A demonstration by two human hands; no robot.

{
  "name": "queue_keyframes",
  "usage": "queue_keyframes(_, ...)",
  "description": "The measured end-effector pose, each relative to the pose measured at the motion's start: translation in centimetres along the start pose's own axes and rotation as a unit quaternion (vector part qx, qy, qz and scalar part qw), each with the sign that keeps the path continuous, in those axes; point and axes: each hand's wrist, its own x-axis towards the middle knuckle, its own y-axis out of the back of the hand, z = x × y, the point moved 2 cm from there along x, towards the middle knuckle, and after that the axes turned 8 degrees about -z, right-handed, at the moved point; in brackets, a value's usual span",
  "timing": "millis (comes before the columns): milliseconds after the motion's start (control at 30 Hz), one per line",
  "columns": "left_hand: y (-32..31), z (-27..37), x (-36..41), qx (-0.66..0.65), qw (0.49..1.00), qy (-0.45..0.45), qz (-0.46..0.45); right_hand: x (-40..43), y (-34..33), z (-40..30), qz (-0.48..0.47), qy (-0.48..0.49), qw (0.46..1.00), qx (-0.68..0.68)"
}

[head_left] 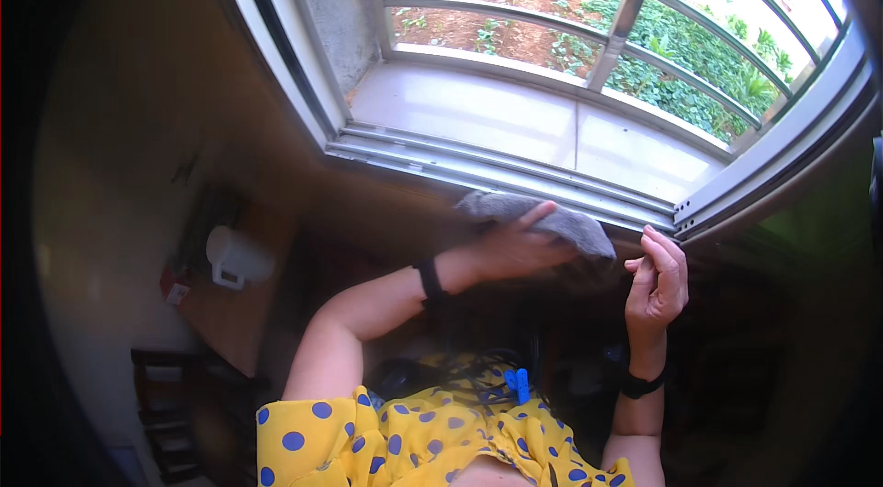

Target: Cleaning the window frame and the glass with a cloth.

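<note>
My left hand [521, 249] grips a folded grey cloth [583, 232], with one finger laid over it. The cloth lies along the inner edge of the white metal window sill track [483, 173], and motion blurs the hand. To the right of it my right hand [659, 283] is raised near the lower right corner of the window frame [683, 211]. Its fingers are loosely bent and nothing shows in them. Whether its fingertips touch the frame cannot be told. Both wrists wear black bands.
Metal window bars [614, 38] stand beyond a pale tiled ledge [469, 101], with plants outside. To the left, a white mug [234, 256] stands on a wooden table [231, 328] beside a dark wooden chair [165, 411]. Dark cables and a blue clip [519, 385] lie against my chest.
</note>
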Motion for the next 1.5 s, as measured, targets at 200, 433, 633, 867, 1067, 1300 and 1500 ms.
queue_keyframes(200,4.2,-6.6,-6.9,0.088,0.987,0.122,0.063,-4.8,4.2,1.3,0.043,-0.11,0.993,-0.012)
queue_keyframes(433,9.7,-5.4,4.3,-0.112,0.985,0.121,0.054,-4.4,2.8,-0.1,-0.115,-0.294,0.883,0.346)
queue_keyframes(633,12.4,0.0,13.3,-0.551,0.828,0.095,-0.04,-2.7,0.5,-2.1,-0.036,-0.185,0.849,0.495)
queue_keyframes(867,13.1,-2.7,19.4,-0.639,0.754,0.136,-0.061,-0.6,9.8,0.0,0.263,-0.177,0.892,0.323)
queue_keyframes(1067,9.5,-1.5,24.9,-0.451,0.886,0.103,0.036,13.9,18.7,-0.1,0.343,0.088,0.935,-0.01)
queue_keyframes(1300,6.7,0.2,25.9,-0.443,0.88,0.133,0.109,13.3,14.5,-0.5,0.166,0.128,0.9,-0.383)
queue_keyframes(1500,0.2,-0.2,26.8,-0.46,0.885,0.047,0.06,6.1,11.4,4.6,0.106,0.12,0.918,-0.363)
